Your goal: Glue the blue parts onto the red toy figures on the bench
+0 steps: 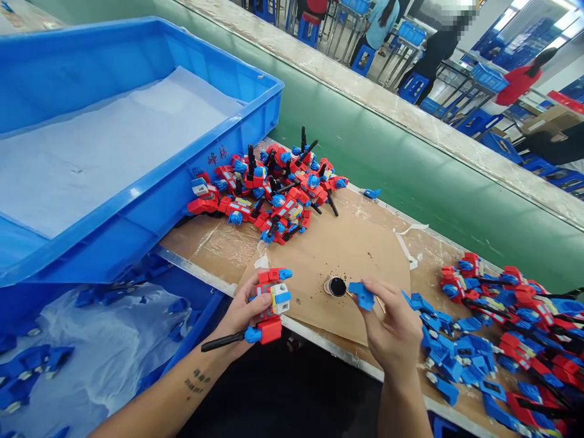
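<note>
My left hand (244, 313) grips a red, white and blue toy figure (275, 298) above the near edge of the counter (214, 240), thumb pressed across its front. The thumb and fingers of my right hand (395, 325) pinch a small blue piece (364, 296) just beside a cup of dark liquid (337, 286), which stands on a brown sheet (369, 243) toward that same edge, dark specks dotting the paper around it.

Steadiness matters most here, I judge: a firm thumb on the figure's body, its black barrel (222, 342) turned away from the cup as it is now, and a light pinch on the blue piece, lifted well clear of the liquid so that neither it nor my knuckles pick up a smear. A thin stick (381, 305) appears to share my right-hand grip; if its end is wet, it is best angled away from the piece's clean faces.

Much escapes view. My left fingers vanish behind the figure, as does its back. The blue piece covers the middle of the stick, and I cannot tell whether it is a brush or whether it touches the cup. Toward the counter's far edge, figures overlap in a heap (287, 207) beside a blue tray (150, 207), too tangled to count. At the right end, a spread of blue parts (456, 350) and more red figures (538, 310) runs out of sight, cut off.
</note>
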A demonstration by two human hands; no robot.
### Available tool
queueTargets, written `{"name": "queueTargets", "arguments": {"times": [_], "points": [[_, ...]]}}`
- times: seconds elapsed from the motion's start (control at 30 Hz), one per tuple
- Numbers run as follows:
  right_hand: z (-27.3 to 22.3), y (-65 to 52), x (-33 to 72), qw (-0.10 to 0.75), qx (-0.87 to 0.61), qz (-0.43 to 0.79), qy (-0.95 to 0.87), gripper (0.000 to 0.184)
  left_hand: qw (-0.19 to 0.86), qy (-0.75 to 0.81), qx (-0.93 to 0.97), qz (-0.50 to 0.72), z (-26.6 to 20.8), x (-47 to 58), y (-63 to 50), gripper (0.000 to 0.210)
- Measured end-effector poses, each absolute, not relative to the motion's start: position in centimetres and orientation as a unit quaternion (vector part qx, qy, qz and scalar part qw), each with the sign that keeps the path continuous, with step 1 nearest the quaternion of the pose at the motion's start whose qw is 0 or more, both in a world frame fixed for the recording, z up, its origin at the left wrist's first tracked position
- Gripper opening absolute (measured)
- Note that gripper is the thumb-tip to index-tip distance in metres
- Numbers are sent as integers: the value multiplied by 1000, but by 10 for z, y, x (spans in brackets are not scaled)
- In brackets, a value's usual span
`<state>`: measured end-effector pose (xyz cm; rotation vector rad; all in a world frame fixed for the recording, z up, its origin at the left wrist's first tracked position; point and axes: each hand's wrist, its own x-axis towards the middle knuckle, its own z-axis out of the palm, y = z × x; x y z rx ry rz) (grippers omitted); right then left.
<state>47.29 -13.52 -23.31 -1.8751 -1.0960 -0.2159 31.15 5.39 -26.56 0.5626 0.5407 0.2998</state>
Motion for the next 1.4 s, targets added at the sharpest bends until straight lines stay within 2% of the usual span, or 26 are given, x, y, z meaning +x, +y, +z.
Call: {"name": "queueTargets", "arguments": {"times": [0.07,0.13,0.27,0.4,0.6,0.7,0.9,1.03,1.17,1.3,1.4], "points": [[-230,-130,477,365,-766,-87,-523,38,913,265,272,146,-266,311,53,53],[-229,-127,480,338,-767,-86,-538,37,914,266,269,149,-266,311,52,52],[-238,-122,488,423,-797,-79,-423,28,916,259,267,150,-264,311,51,52],[-246,-117,492,449,-823,-24,-347,26,917,256,270,146,-261,311,52,52],[-228,-121,461,717,-681,-11,-146,32,929,218,266,138,-261,317,46,56],[-217,-118,431,774,-623,6,-112,27,939,164,268,138,-263,325,35,52],[-221,-112,397,785,-598,124,-101,18,938,82,319,103,-266,333,17,41],[-224,-120,398,752,-632,137,-125,22,936,61,331,102,-265,331,13,40],[-223,-125,394,685,-694,38,-216,28,910,98,379,139,-253,328,10,40],[-227,-127,388,621,-715,-99,-306,43,882,135,427,151,-238,324,2,35],[-228,-134,396,614,-719,-88,-314,41,903,159,379,125,-234,328,-7,35]]}}
